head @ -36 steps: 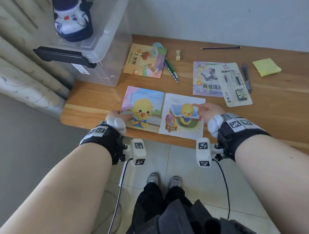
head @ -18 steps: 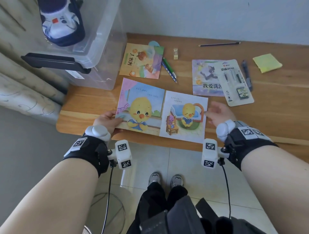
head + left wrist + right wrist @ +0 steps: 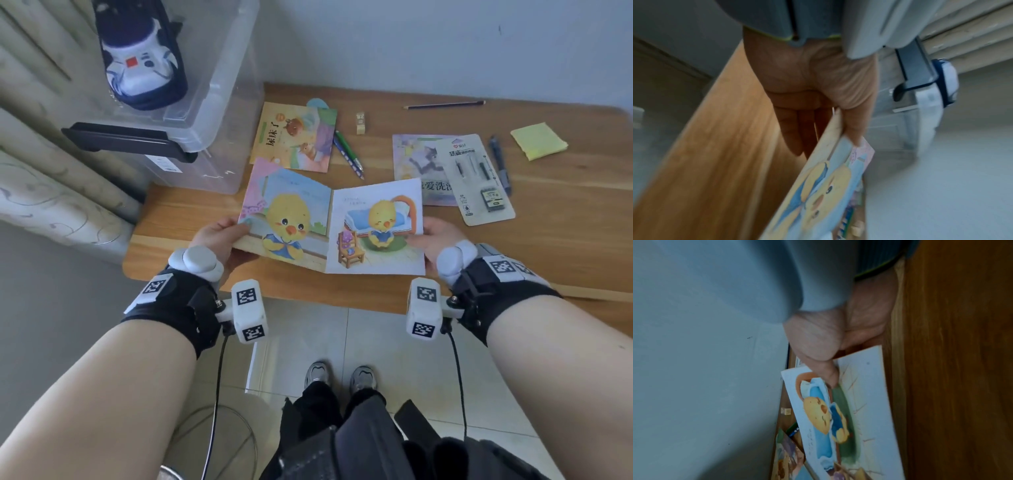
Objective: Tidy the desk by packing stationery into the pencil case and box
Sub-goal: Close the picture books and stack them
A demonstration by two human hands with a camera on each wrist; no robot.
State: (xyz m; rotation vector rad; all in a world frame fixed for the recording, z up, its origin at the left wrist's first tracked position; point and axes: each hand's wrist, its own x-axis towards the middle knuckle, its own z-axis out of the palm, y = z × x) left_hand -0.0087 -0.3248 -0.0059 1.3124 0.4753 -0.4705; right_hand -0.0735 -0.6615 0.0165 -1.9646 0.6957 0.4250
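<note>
Two hands hold an open picture book (image 3: 334, 228) above the near edge of the tabletop (image 3: 565, 219): the left hand (image 3: 219, 236) pinches the left page's outer edge, thumb on top and fingers beneath, as the left wrist view confirms, while the right hand (image 3: 430, 236) pinches the right page's outer edge the same way. The book's spine runs away from the person, its long axis spanning from hand to hand, and it appears lifted slightly off the wood.

Beyond it lie a second book (image 3: 296, 137), two coloured pencils (image 3: 347, 154) just beside that book, a small eraser (image 3: 360, 122), a third book (image 3: 416, 168) partly under a carded pen pack (image 3: 478, 178), a dark pen (image 3: 500, 164), a yellow sticky-note pad (image 3: 538, 141) and a long pencil (image 3: 445, 104) near the wall.

A clear storage box (image 3: 209, 102) stands at the far left of the tabletop, closer to the left hand, its lid on, with a blue-and-white pencil case (image 3: 140, 58) resting on top. Judging from this layout, the book likely needs closing first, then carrying left and away toward the box, whose lid and pencil case must be cleared before anything goes inside.
</note>
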